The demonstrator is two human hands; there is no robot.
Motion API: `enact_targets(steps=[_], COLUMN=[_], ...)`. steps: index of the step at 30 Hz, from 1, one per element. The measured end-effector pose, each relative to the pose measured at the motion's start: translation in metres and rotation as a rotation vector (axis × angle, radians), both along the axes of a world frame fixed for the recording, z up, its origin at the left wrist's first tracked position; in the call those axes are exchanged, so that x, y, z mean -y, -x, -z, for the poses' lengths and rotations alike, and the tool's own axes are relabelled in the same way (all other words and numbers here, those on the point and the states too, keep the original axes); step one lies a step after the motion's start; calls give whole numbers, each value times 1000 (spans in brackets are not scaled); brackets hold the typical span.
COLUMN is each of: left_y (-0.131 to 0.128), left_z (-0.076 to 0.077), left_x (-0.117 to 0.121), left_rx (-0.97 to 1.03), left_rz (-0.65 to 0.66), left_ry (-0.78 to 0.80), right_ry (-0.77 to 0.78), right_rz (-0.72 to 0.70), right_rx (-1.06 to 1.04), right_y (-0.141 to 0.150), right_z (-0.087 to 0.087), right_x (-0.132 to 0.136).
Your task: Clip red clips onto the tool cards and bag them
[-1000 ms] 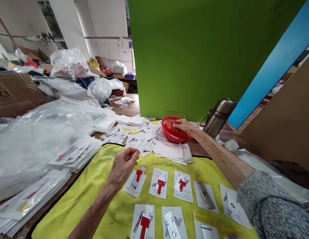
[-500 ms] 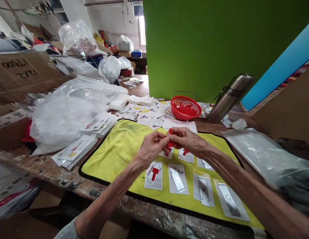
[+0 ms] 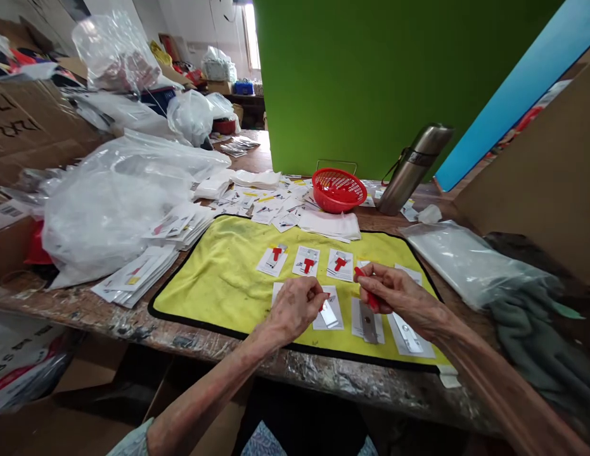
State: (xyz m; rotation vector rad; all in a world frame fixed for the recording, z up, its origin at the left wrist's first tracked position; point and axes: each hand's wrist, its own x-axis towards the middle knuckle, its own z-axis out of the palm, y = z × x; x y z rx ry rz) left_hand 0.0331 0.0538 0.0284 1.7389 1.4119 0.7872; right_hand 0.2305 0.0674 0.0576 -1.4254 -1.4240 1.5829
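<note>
A red tab juts from left fingers; right fingers pinch tilted red plastic

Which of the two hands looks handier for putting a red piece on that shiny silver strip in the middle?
Probably the left hand: a red piece shows at its fingers, right by the silver strip. The right hand holds red too, but farther from that strip.
</note>
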Motion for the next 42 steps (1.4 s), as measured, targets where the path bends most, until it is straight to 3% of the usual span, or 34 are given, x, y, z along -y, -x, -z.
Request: enact_targets(steps=[4,6,10,14,18,23,28,32,35,37,40,42], left_y=[-7,-9,-16,-16,-7,-1,-1,0,-4,-10,-20,-24], left_z=[3,-3,-15,-16,-15,-11,-8,-8,-7,-8,-11,-13], left_x=[0,-3,-9,-13,-10,-3,1,4,7,8,9,12], left_rx=[-96,9,361,453,486,498,510,495,493,518,535,508], left_rz=[-112,-63,114,19,-82,-90,-66,-65,-65,-58,-19,14], left_ry=[-196,-140,132,138,172,205,210,214,224,238,255,245], right_ry=[60,46,-25,-87,-267,-675,-910,-1023,-971,-784,-496,-445], right_rz=[-36,-74,-156,-159,-121,-64,-172,-118,94,169,108,86], right_rx=[5,-31,-61,17,284,653,809,878,780,630,363,258], right_y=[-4,0,13,10,-3,-6,-5,-10,-8,-1,11,10], right_z=[2,2,-2,-3,5,28,47,43,31,22,12,9], right_x=[13,15,14,12,18,37,47,48,49,50,50,49])
